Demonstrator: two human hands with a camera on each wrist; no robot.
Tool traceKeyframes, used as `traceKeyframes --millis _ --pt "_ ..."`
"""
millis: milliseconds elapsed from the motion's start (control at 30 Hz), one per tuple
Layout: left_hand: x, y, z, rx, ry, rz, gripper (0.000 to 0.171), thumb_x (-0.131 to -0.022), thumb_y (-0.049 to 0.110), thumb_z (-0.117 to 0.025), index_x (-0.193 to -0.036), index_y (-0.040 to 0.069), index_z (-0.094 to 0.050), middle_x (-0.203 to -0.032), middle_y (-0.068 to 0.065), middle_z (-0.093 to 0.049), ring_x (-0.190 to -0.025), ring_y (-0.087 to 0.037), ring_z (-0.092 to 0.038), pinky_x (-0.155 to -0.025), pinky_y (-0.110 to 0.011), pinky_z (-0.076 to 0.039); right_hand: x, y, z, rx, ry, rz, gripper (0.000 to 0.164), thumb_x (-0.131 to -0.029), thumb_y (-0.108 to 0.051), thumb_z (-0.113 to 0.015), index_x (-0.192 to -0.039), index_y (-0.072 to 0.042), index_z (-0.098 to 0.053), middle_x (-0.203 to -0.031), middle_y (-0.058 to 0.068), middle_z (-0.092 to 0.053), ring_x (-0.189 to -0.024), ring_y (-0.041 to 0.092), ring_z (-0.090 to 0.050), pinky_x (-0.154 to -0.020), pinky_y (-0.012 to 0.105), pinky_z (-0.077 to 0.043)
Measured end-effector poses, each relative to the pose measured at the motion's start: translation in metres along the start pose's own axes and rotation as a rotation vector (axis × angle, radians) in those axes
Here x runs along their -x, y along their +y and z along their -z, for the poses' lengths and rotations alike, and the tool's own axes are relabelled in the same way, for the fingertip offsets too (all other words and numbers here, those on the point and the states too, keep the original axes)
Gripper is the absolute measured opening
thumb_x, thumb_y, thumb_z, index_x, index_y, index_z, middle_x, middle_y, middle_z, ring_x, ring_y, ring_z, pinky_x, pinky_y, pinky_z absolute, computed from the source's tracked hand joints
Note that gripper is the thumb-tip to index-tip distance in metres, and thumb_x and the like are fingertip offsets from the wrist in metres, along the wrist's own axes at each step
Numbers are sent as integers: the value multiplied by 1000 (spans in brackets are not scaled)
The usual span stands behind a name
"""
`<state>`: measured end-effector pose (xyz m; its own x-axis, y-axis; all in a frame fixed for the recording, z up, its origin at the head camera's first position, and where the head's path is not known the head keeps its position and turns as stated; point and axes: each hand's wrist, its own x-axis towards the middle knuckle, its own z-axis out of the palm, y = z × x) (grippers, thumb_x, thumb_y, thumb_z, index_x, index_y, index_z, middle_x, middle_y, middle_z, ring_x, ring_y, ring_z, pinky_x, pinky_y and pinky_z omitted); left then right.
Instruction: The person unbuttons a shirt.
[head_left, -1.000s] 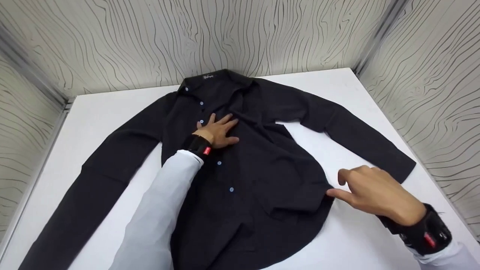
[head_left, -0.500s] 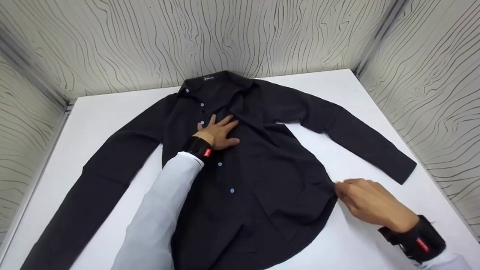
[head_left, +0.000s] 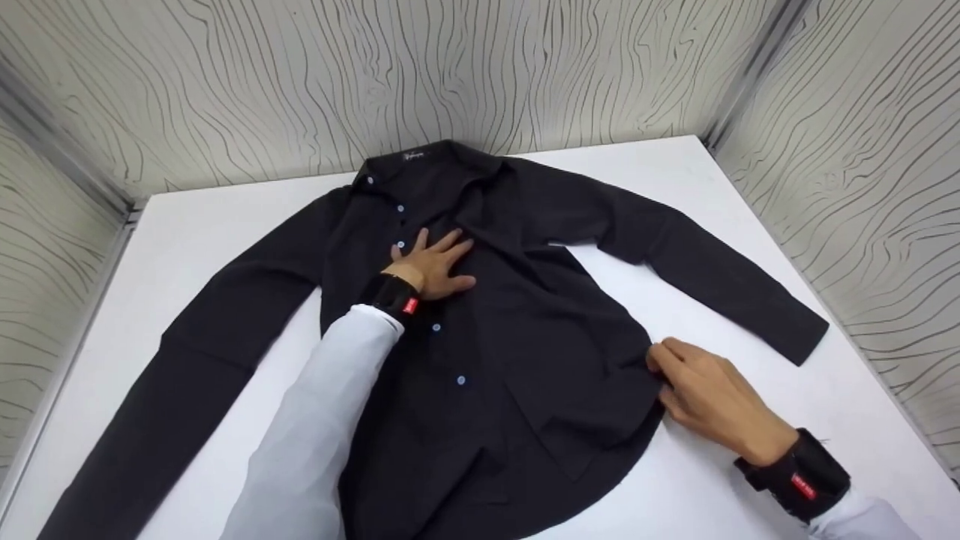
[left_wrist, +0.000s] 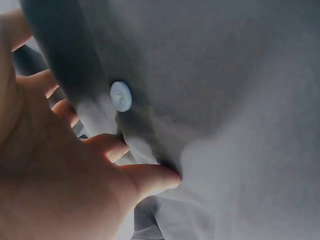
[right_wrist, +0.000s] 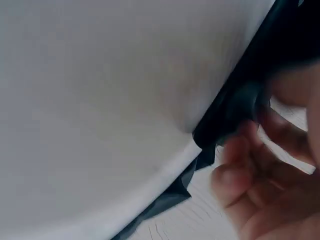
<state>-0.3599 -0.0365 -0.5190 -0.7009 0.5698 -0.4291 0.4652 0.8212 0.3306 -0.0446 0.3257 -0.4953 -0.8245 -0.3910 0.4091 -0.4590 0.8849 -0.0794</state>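
Note:
A black long-sleeved button-up shirt [head_left: 555, 337] lies front up, its collar [head_left: 420, 161] at the far end and both sleeves spread out. My left hand [head_left: 435, 271] presses flat on the chest beside the placket, fingers spread. A pale blue button [left_wrist: 121, 96] shows close to its thumb in the left wrist view. At the shirt's right side edge, low on the body, my right hand [head_left: 705, 394] pinches the fabric between thumb and fingers. The right wrist view shows its curled fingers [right_wrist: 235, 180] at the dark cloth edge [right_wrist: 225, 110]. Creases run inward from that grip.
The shirt rests on a white table [head_left: 720, 487]. Panels with a wood-grain line pattern [head_left: 480, 67] stand at the back and both sides. The left sleeve [head_left: 165, 390] reaches toward the near left, while the right sleeve [head_left: 727, 285] slants out to the right.
My right hand took hold of the side edge and drew it outward, smoothing the front panel and unfolding its lower corner; it then shifted slightly back left. My left hand stayed in place.

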Motion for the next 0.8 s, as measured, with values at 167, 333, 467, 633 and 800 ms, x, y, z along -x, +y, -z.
traceKeyframes --millis 167,333,467,633,800 --pt "0 -4 0 1 2 5 85 -110 73 -52 -181 42 -17 -192 14 1 -177 -48 13 -131 -90 -2 -1 11 21 -76 -116 70 39 -74 12 -71 -94 -21 -68 -88 -12 -63 -73 3 -58 -60 29 -52" --pt "7 -7 -1 27 31 -35 87 -108 77 -52 -181 43 -19 -193 13 0 -177 -50 11 -130 -92 0 -9 17 36 -195 -332 45 33 -90 11 -71 -97 -21 -74 -94 -13 -70 -84 3 -67 -70 31 -59" --pt "39 2 -2 33 98 -119 84 -108 78 -53 -180 42 -25 -193 7 -6 -177 -52 -1 -127 -94 -7 -35 21 33 -160 -183 81 27 -89 7 -79 -103 -16 -76 -99 -8 -71 -89 8 -67 -78 34 -60" --pt "123 30 -5 2 148 -124 81 -111 64 -60 -179 29 -34 -192 -8 -16 -175 -55 -14 -130 -90 -17 -101 25 14 -185 -104 151 28 -97 -6 -83 -124 -5 -75 -126 12 -74 -119 31 -71 -103 51 -60" --pt "176 38 -36 -31 119 -51 102 -98 75 -73 -179 29 -32 -192 -10 -15 -174 -57 -15 -128 -91 -20 -178 31 -18 -317 -377 16 59 -110 -30 -74 -161 -5 -58 -171 30 -49 -161 52 -46 -133 68 -37"
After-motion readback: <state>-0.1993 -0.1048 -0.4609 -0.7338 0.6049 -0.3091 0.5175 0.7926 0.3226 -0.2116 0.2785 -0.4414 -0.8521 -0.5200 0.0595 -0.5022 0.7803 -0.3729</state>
